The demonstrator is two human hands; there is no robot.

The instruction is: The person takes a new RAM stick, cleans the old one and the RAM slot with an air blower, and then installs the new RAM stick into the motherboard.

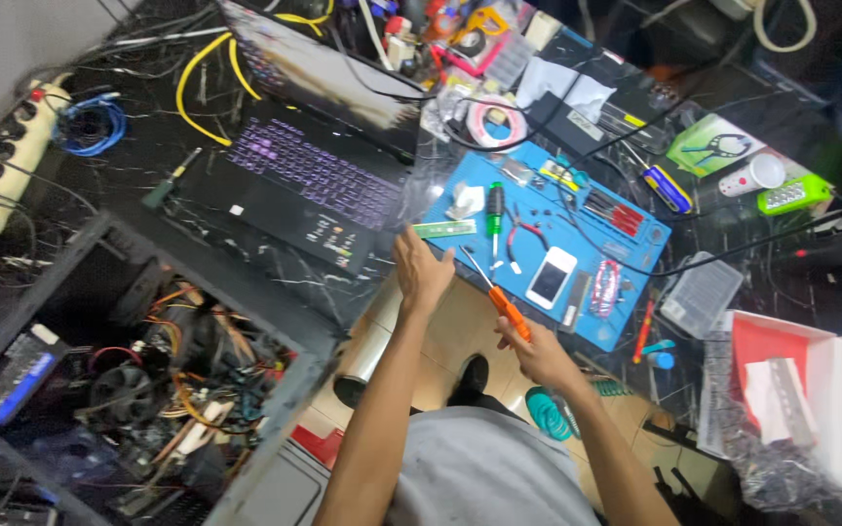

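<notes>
My right hand [538, 349] is closed around the orange screwdriver [497, 292], with its tip over the near edge of the blue mat [635, 258]. My left hand [421, 275] is open and holds nothing; its fingers reach toward the green memory stick [445, 229] on the mat. The tip could poke the white phone [550, 277] just beside it (glass scratches easily). Pliers [523, 234] and small bits crowd the mat, so there is little free room. The table edge is close.

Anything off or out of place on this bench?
Nothing looks spilled or broken. The open black computer case lies with loose orange wiring exposed, and cables tangle around the white power strip. The right hand holds an orange-handled screwdriver.
</notes>
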